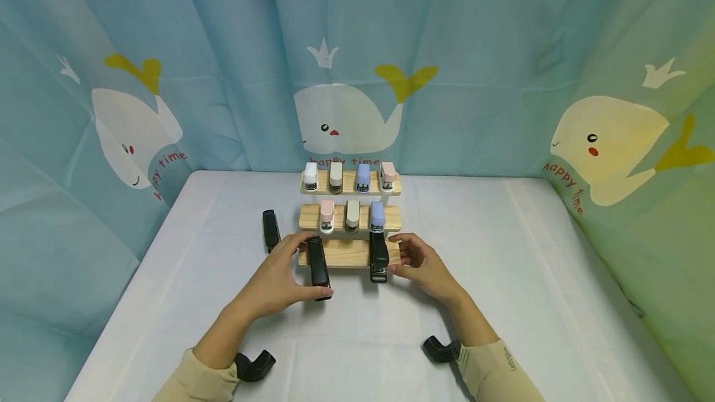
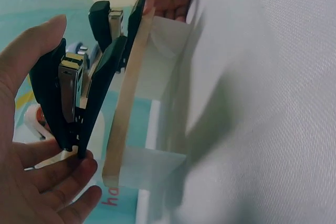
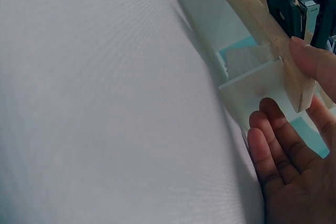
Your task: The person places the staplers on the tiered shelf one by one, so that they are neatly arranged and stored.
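In the head view my left hand holds a black stapler by its two ends, over the left end of the lowest wooden shelf. The left wrist view shows this stapler's parted arms between thumb and fingers. A second black stapler stands at the right end of that shelf. Beside it is my right hand, its thumb at the stapler's base and the shelf edge in the right wrist view. Its other fingers are loosely bent by the shelf's end.
Pink, grey and blue staplers stand on the middle shelf; white, grey, blue and pink ones stand on the top shelf. Another black stapler lies on the white table, left of the rack. A whale-print curtain hangs behind.
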The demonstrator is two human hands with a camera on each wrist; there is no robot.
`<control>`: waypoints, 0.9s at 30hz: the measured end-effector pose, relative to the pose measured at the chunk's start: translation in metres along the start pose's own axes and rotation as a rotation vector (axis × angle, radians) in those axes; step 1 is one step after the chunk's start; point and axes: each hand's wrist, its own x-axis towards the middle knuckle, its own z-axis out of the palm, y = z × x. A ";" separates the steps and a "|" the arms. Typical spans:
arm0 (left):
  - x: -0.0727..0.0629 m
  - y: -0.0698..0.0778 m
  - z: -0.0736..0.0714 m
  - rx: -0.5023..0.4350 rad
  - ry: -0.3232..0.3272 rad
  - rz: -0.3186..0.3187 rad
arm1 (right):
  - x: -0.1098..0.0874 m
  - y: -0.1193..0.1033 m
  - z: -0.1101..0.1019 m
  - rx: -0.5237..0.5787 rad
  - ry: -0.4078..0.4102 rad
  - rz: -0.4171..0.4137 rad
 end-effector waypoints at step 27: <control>0.012 0.005 0.019 0.040 -0.019 0.036 | 0.000 -0.001 0.001 0.014 -0.003 0.001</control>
